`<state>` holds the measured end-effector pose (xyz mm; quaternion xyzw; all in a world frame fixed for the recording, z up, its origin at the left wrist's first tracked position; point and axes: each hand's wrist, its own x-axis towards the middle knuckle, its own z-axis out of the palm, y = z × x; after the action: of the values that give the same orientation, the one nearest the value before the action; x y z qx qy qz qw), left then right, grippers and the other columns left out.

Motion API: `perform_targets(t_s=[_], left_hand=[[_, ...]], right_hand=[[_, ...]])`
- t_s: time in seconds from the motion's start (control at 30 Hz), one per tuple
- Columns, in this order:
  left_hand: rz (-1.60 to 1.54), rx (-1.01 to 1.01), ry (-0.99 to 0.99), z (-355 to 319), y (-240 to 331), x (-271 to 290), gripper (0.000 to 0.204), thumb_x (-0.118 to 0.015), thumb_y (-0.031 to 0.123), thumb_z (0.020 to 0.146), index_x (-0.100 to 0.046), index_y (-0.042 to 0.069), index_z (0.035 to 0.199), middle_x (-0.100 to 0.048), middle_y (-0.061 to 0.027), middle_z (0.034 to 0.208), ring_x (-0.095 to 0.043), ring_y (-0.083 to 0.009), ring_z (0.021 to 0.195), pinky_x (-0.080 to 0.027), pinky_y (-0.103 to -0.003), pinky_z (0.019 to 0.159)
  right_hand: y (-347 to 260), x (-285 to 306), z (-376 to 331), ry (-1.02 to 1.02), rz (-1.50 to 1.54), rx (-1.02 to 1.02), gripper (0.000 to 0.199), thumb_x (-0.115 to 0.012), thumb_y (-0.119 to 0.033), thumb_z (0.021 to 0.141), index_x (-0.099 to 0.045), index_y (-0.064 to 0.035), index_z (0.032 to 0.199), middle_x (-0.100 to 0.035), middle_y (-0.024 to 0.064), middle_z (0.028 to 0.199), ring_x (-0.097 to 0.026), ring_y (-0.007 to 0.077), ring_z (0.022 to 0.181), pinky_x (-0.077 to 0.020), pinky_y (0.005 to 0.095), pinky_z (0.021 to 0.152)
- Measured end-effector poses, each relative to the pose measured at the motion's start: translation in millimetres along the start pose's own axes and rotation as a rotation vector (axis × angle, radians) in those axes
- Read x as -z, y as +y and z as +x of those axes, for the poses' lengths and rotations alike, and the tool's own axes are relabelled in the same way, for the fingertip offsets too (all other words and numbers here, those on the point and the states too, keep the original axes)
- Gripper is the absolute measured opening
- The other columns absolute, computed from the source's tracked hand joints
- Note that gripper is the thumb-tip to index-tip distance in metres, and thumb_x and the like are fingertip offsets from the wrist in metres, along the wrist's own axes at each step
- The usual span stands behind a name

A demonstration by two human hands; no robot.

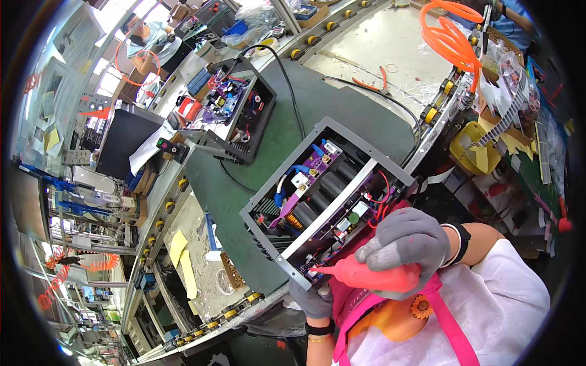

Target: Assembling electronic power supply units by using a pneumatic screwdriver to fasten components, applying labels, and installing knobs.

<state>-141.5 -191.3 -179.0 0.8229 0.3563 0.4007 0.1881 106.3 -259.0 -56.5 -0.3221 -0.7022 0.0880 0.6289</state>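
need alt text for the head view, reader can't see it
The gloved right hand holds a red bottle, its nozzle at an open electronics chassis; the left hand is at the chassis's near corner. Another open unit sits farther back.

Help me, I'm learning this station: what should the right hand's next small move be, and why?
Probably a light squeeze of the red bottle: the right hand grips it, its nozzle points into the near corner of the open case, and the left hand is at that corner. Whether the tip touches anything is hard to tell.
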Motion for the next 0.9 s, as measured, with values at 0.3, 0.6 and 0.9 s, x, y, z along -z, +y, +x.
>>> perform_targets(t_s=[0.3, 0.6, 0.9], left_hand=[[-0.092, 0.086, -0.033, -0.9, 1.3, -0.1, 0.056, -0.039, 0.058, 0.091, -0.062, 0.009, 0.104, -0.063, -0.0138, 0.099, -0.062, -0.0369, 0.087, -0.048, -0.044, 0.074], [-0.528, 0.302, -0.016, 74.4, 28.7, 27.5, 0.072, -0.047, 0.057, 0.091, -0.048, -0.007, 0.123, -0.06, -0.0122, 0.108, -0.059, -0.0176, 0.096, -0.048, -0.03, 0.081], [-0.384, 0.433, -0.115, 109.7, 23.6, 41.2, 0.083, -0.041, 0.066, 0.089, -0.04, -0.005, 0.132, -0.056, -0.0128, 0.116, -0.055, -0.0184, 0.101, -0.044, -0.031, 0.086]], right_hand=[[-3.0, 0.9, 0.2, -0.042, 0.032, -0.004, 0.043, -0.075, -0.016, 0.072, -0.058, -0.0001, 0.108, -0.063, 0.014, 0.092, -0.062, 0.0257, 0.066, -0.0512, 0.0333, 0.054], [17.6, 1.3, -10.4, 0.09, -0.344, 0.368, 0.024, -0.068, -0.014, 0.075, -0.061, -0.0071, 0.098, -0.063, 0.0138, 0.106, -0.056, 0.018, 0.066, -0.0432, 0.0262, 0.052], [65.5, -29.0, -1.6, 0.116, -0.122, 0.2, 0.044, -0.073, -0.019, 0.073, -0.059, -0.0055, 0.112, -0.061, 0.0128, 0.113, -0.059, 0.0278, 0.076, -0.0489, 0.0363, 0.065]])
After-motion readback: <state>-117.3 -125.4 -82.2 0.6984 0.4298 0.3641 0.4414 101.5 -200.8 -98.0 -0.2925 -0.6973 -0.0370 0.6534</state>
